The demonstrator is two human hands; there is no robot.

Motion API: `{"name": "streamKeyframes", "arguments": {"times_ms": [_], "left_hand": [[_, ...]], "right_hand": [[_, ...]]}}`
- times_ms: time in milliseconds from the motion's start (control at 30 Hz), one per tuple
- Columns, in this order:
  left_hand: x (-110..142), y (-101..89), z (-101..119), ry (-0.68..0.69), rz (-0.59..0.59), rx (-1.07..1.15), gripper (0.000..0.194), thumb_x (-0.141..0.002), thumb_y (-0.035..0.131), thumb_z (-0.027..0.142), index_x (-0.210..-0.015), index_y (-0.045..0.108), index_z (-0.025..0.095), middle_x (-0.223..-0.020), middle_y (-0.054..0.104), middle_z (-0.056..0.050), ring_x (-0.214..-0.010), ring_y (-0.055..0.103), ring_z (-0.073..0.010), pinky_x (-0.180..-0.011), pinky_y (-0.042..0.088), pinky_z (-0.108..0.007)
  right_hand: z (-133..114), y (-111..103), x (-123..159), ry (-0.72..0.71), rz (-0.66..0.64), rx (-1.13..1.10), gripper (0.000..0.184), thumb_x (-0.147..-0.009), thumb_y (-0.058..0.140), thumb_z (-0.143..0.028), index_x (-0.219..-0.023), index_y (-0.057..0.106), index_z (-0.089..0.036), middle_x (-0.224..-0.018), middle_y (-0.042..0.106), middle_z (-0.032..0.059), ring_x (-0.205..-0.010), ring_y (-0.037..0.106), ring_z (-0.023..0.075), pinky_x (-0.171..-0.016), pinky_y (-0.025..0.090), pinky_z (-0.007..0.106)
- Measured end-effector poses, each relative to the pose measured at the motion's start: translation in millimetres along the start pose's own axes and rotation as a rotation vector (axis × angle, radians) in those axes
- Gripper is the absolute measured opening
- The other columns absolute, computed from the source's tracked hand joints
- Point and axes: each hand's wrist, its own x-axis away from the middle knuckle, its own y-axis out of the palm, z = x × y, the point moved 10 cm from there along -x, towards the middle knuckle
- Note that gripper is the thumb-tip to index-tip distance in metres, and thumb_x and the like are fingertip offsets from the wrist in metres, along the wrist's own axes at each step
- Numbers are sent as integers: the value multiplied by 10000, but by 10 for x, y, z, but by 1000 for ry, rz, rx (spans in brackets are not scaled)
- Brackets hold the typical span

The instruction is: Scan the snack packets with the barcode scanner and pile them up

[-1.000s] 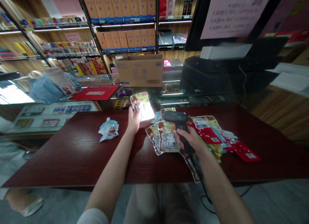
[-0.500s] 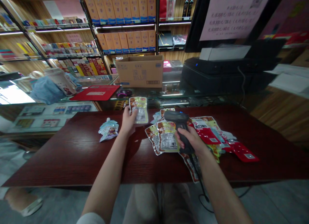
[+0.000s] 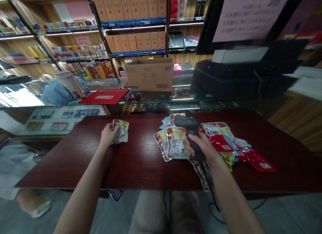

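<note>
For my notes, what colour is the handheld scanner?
The scanner looks black; the head view shows it.

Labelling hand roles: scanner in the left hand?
No: the right hand grips the scanner, while the left hand holds a foil pouch.

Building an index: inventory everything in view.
Scanner: one, black, right hand
Held pouch: one visible, yellow, left hand
Loose pouches: several, yellow, red, bluish, table
Table: one, dark red, front
Counter: one, clear glass, behind table
Carton: one, brown, counter
Flat item: one, red, counter
Cup: one, white, counter
Cloth: one, blue, beside cup
Mouse: one, dark, counter
Tall boxes: two rows, orange, shelves
Monitor: one, black, upper right
Sign: one, pinkish, on monitor
Left hand: one, holding pouch
Right hand: one, holding scanner
</note>
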Motion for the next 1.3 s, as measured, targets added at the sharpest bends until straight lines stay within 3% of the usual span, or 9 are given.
{"name": "streamKeyframes", "arguments": {"times_ms": [333, 433, 500, 667, 733, 833, 1067, 1167, 1300], "left_hand": [[-51, -161, -166, -61, 5, -169, 499, -783, 542, 388, -1154, 599, 60, -1152, 629, -252, -1100, 590, -381, -912, 466, -454], [95, -404, 51, -34, 211, -257, 566, -815, 521, 393, -1273, 519, 62, -1311, 492, -308, -1199, 482, -455, -930, 415, -579], [222, -390, 357, 61, 251, -247, 501, -824, 505, 356, -1245, 542, 85, -1315, 489, -285, -1215, 456, -457, -947, 386, -606], [676, 384, 1445, 461, -175, 120, 283, -799, 550, 334, -995, 652, 157, -1060, 659, -167, -1019, 612, -314, -939, 442, -430], [893, 746, 1754, 477, -391, 309, 232, -770, 605, 395, -883, 660, 199, -928, 696, -110, -844, 649, -259, -800, 481, -358], [1181, 1235, 2005, 444, -656, 307, 298, -700, 675, 509, -744, 633, 218, -688, 665, -58, -651, 629, -235, -646, 459, -322], [1201, 1469, 2017, 363, -613, 217, 448, -533, 807, 509, -787, 597, 205, -809, 686, -97, -776, 661, -291, -669, 469, -345], [1176, 1512, 1950, 315, -639, 318, 413, -554, 808, 463, -753, 546, 214, -753, 670, -54, -709, 641, -245, -632, 464, -324], [1042, 1435, 1873, 274, -528, 581, 424, -591, 795, 404, -797, 475, 217, -761, 654, -24, -707, 630, -202, -653, 471, -311]], "right_hand": [[-1, -35, -11, -16, -12, -78, 342, -776, 673, -486, -744, 492, -198, -491, 497, -54, -356, 426, 75, -356, 338, 207], [8, -50, -6, -13, -23, -109, 328, -786, 670, -474, -749, 499, -197, -491, 495, -53, -360, 431, 76, -361, 342, 208], [9, -55, 1, -11, -25, -126, 324, -790, 666, -468, -733, 501, -195, -490, 489, -51, -362, 429, 73, -365, 347, 210], [-14, -106, 15, -26, 30, -188, 293, -763, 684, -438, -803, 520, -198, -571, 527, -46, -359, 415, 62, -350, 334, 208], [-29, -137, 18, -37, 60, -211, 302, -751, 697, -429, -839, 522, -199, -609, 540, -46, -358, 414, 56, -346, 329, 204], [-43, -158, 19, -36, 75, -219, 300, -755, 692, -430, -808, 512, -195, -617, 531, -45, -361, 414, 50, -350, 328, 202], [-78, -185, 20, -51, 88, -219, 289, -767, 667, -432, -814, 507, -195, -619, 519, -51, -370, 416, 47, -352, 330, 197], [-77, -196, 8, -66, 92, -216, 307, -753, 672, -438, -827, 496, -198, -626, 523, -54, -362, 411, 43, -347, 334, 197], [-64, -220, -5, -74, 104, -213, 339, -739, 686, -451, -873, 502, -201, -619, 527, -59, -355, 411, 48, -336, 324, 192]]}}
